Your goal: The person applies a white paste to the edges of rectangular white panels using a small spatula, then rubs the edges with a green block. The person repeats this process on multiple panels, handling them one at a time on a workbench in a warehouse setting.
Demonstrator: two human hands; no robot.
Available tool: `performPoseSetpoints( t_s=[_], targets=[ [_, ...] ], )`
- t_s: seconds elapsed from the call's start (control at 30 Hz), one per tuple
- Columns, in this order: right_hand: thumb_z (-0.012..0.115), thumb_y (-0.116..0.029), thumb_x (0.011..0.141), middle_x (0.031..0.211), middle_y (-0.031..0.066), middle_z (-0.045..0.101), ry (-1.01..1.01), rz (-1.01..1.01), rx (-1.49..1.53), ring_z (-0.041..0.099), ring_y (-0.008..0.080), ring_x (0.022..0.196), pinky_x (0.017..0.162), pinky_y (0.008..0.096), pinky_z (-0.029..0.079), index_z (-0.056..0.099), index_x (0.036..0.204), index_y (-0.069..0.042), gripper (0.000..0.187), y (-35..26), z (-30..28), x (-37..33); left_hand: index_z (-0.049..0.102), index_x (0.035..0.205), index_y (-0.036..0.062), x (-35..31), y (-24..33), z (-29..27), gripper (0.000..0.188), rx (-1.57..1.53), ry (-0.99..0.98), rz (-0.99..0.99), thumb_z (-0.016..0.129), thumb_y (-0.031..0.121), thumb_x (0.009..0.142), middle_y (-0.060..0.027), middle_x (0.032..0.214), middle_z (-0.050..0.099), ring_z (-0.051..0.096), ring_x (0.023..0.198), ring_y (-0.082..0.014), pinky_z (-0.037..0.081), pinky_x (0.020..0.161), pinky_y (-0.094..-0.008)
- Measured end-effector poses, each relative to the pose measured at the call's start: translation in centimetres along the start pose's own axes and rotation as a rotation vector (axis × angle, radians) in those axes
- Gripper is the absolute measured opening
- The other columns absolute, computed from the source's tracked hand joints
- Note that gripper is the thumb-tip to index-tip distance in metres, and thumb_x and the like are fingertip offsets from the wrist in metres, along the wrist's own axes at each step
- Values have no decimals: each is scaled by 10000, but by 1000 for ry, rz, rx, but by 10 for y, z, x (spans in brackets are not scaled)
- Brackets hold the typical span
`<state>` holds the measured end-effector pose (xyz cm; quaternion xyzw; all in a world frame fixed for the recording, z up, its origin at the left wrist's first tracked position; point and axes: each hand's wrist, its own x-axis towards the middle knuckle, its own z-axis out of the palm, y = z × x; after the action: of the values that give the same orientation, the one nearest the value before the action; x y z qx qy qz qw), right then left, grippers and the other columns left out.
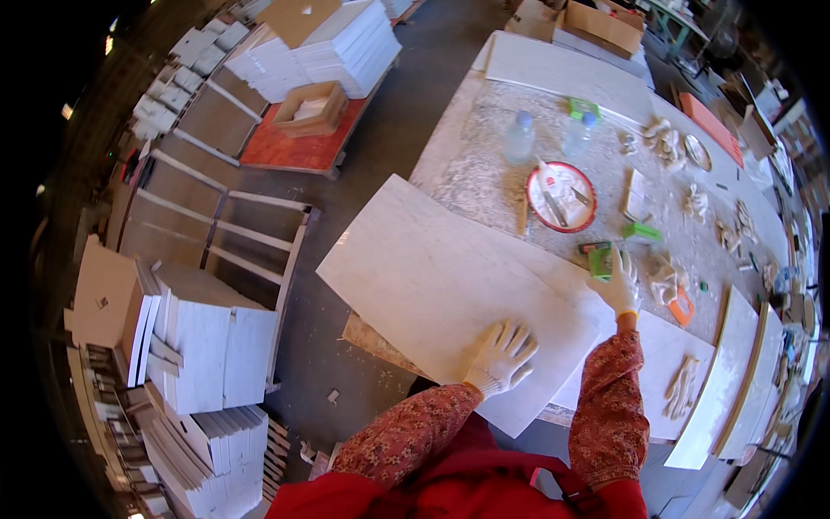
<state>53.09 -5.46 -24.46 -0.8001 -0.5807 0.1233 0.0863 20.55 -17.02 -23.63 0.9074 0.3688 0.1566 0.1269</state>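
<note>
A large white marble-look slab lies at an angle on the worktable, its left corner jutting past the edge. My left hand, in a cream knit glove, rests flat on this slab near its front edge with the fingers spread. Past the slab's right end, my right hand, gloved the same way, has its fingers closed on a small green block. A dark piece sits against the block's far side. Just beyond, another green block lies on the table.
A red-rimmed plate holds white paste, a tube and a scraper. Behind it stand two clear bottles. Crumpled gloves and an orange-framed item lie right. Stacked slabs and a metal rack stand left.
</note>
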Motion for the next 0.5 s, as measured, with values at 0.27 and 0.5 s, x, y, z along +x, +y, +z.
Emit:
performPoseSetpoints(
  t_s=[0.27,0.5],
  targets=[
    [826,-157,732,1431,142,542,263,-166,-106,573,395,1209,1025,495,473,552,1361,-187,687,-13,7,-11,569,1410,99,-9,-8,7,585,-15,-47,-14,577,471,958,-220,1489,489,381,1410,-471,283,1162,-620],
    [908,-337,619,1109,174,636,225,-35,-187,603,395,1073,918,513,491,566,1328,-161,807,-51,-5,-44,567,1399,78,-14,-16,15,602,-114,-22,57,619,455,932,-202,1510,468,371,1422,-446,267,1181,-599]
  ],
)
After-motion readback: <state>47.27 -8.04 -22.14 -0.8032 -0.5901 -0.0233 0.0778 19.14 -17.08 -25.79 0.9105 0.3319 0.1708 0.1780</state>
